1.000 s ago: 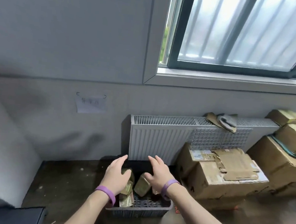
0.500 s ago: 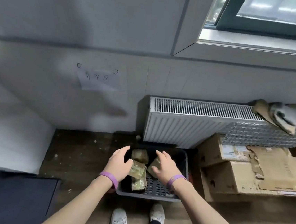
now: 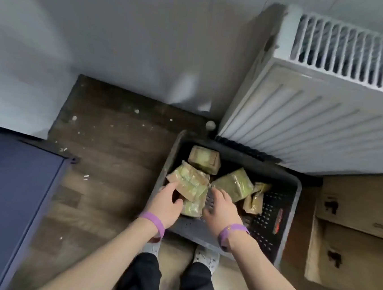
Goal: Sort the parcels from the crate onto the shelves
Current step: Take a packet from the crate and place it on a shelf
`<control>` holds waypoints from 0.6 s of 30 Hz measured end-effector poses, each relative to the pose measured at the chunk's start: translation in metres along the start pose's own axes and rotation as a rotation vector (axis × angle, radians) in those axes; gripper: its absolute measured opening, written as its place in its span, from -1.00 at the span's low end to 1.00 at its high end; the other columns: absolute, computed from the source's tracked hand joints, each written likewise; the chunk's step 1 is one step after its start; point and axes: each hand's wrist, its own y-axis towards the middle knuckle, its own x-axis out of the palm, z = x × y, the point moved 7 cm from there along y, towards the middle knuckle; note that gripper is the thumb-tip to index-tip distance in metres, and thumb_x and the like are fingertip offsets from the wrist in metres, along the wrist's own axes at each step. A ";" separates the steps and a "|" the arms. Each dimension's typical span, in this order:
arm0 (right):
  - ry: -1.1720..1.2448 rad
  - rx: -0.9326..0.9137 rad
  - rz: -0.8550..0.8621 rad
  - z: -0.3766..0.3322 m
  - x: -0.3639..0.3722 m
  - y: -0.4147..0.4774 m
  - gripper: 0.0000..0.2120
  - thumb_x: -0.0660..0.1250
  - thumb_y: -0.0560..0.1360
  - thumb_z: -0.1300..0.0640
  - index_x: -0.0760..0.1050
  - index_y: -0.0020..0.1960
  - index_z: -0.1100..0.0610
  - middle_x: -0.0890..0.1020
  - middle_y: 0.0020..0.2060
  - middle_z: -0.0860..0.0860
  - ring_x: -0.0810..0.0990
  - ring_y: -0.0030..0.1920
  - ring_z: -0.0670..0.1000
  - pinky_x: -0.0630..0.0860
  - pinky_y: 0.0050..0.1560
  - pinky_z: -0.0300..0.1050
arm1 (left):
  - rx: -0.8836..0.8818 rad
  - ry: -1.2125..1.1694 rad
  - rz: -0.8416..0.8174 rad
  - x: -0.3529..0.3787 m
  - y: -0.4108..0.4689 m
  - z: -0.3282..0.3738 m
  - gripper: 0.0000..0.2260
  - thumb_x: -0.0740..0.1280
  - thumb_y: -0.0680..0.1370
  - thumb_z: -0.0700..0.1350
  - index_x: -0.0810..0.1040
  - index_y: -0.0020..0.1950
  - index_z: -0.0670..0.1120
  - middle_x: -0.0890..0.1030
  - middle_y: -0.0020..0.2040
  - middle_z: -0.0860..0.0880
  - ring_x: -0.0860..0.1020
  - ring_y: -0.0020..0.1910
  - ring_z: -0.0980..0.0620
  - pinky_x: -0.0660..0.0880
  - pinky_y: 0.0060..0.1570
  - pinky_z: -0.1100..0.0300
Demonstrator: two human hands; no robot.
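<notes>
perforated grey crate (image 3: 293,201), crinkly tape-wrapped parcels (image 3: 191,182), spread-fingered left hand (image 3: 165,204), right hand (image 3: 220,209)

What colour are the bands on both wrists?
Purple, on the left wrist and the right wrist; only the head view shows them.

The place looked like a back room or storeroom used for handling parcels, not a lived-in home. A dark perforated plastic crate (image 3: 270,218) sat on a scuffed, paint-flecked wood-look floor (image 3: 114,160), holding several tape-wrapped brown parcels (image 3: 191,182). Worn cardboard boxes (image 3: 353,230) stood to the right of the crate, against the wall. A white panel radiator (image 3: 305,113) hung on a plain grey wall (image 3: 126,33) just beyond the crate. To the left, well apart from it, was the corner of a dark blue flat-topped cabinet (image 3: 10,197). Nothing decorative showed; the surfaces were bare and utilitarian.
</notes>
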 end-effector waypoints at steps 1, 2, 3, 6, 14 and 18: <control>0.008 0.000 0.008 0.008 0.012 0.024 -0.42 0.23 0.55 0.11 0.12 0.52 0.10 0.15 0.50 0.12 0.21 0.47 0.20 0.19 0.46 0.00 | -0.018 -0.013 0.001 0.016 0.021 -0.014 -0.56 0.21 0.60 -0.11 0.27 0.48 0.03 0.39 0.41 -0.04 0.40 0.36 -0.05 0.32 0.34 0.15; 0.004 0.004 0.010 0.016 0.024 0.046 -0.39 0.23 0.55 0.10 0.08 0.53 0.09 0.09 0.52 0.11 0.15 0.49 0.20 0.16 0.48 0.01 | -0.045 -0.035 -0.005 0.033 0.041 -0.029 -0.57 0.22 0.59 -0.10 0.27 0.47 0.05 0.41 0.40 -0.03 0.42 0.34 -0.05 0.34 0.32 0.13; -0.014 0.004 0.009 0.022 0.037 0.068 -0.36 0.24 0.55 0.09 0.04 0.54 0.07 0.04 0.54 0.11 0.10 0.51 0.21 0.14 0.49 0.04 | -0.064 -0.068 -0.016 0.049 0.060 -0.042 -0.57 0.22 0.59 -0.11 0.27 0.46 0.06 0.42 0.38 -0.02 0.43 0.32 -0.05 0.35 0.29 0.14; -0.070 0.000 0.023 0.039 0.070 0.129 -0.30 0.25 0.56 0.07 -0.06 0.56 0.02 -0.07 0.55 0.10 -0.03 0.52 0.24 0.09 0.48 0.07 | -0.141 -0.195 -0.025 0.087 0.115 -0.078 -0.54 0.22 0.59 -0.16 0.24 0.48 0.02 0.44 0.35 -0.04 0.44 0.29 -0.05 0.34 0.19 0.20; 0.192 -0.028 0.197 0.064 0.113 0.214 -0.44 0.27 0.52 0.21 0.21 0.47 -0.01 0.37 0.34 0.08 0.36 0.30 0.17 0.27 0.34 -0.01 | -0.241 -0.614 0.163 0.121 0.170 -0.121 -0.40 0.26 0.50 -0.25 0.08 0.47 -0.02 0.49 0.19 0.09 0.54 -0.01 0.17 0.48 0.06 0.16; 0.459 0.098 0.255 0.077 0.092 0.175 -0.73 0.22 0.58 0.23 0.43 0.25 0.02 0.54 0.03 -0.03 0.53 0.03 0.02 0.48 0.08 -0.09 | -0.235 -0.693 0.214 0.100 0.137 -0.113 -0.53 0.29 0.54 -0.22 0.29 0.42 0.02 0.48 0.30 0.09 0.53 0.09 0.15 0.50 0.19 0.01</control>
